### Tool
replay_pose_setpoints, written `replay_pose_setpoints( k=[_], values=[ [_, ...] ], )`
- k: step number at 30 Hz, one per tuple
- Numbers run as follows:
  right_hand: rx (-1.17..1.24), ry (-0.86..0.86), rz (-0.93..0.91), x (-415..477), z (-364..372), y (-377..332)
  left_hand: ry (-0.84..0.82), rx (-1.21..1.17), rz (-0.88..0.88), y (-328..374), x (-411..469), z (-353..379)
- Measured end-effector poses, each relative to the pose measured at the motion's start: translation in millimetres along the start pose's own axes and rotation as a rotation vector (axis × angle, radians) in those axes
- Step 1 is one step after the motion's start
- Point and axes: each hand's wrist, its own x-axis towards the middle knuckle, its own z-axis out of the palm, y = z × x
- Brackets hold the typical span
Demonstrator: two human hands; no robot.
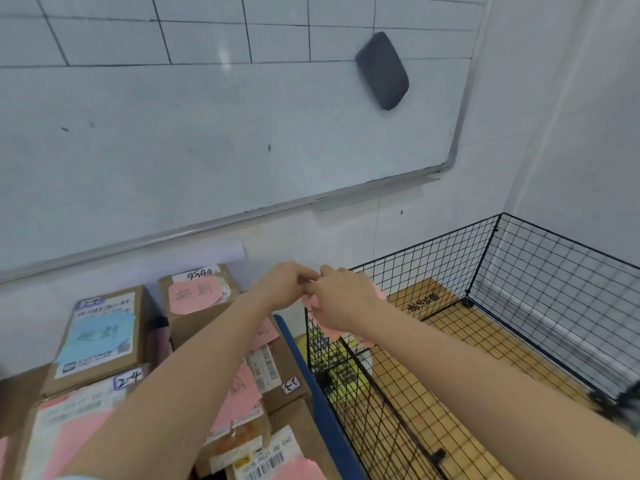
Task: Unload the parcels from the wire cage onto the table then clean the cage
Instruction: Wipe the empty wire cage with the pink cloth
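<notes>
Wire cage (540,271), lower right: open top upward, long axis running from bottom centre toward the right-hand corner. Parcels (100,337), lower left, on table (311,386). Left hand (284,285) and right hand (343,303), centre, pinch pink cloth (330,329) at the cage's upper-left rim.

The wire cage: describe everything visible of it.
The wire cage is black square-grid mesh panels joined by black clips, open on top. It stands in the wall corner, right of the blue-edged table. Its floor shows a tan gridded mat with black print. The left hand and right hand hold a pink piece over its left panel.
</notes>
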Motion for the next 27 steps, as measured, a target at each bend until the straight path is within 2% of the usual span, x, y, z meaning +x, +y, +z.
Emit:
replay_pose_setpoints(
  k=[5, 14, 18, 23, 27],
  values=[
    [0.045, 0.079, 0.053, -22, 9, -1, 0.043, -0.087, -0.026, -2, -1, 7],
    [0.109, 0.165, 0.163, -42, 12, -8, 0.019, -0.022, -0.027, 17, -22, 6],
    [0.11, 0.319, 0.147, -44, 16, -10, -0.019, -0.039, -0.04, 15, -24, 8],
    [0.146, 0.136, 0.152, -24, 3, 5, -0.092, -0.081, -0.067, 9, -24, 6],
    [0.142, 0.082, 0.168, -10, 7, 9, -0.138, -0.111, -0.108, 4, -18, 4]
  ],
)
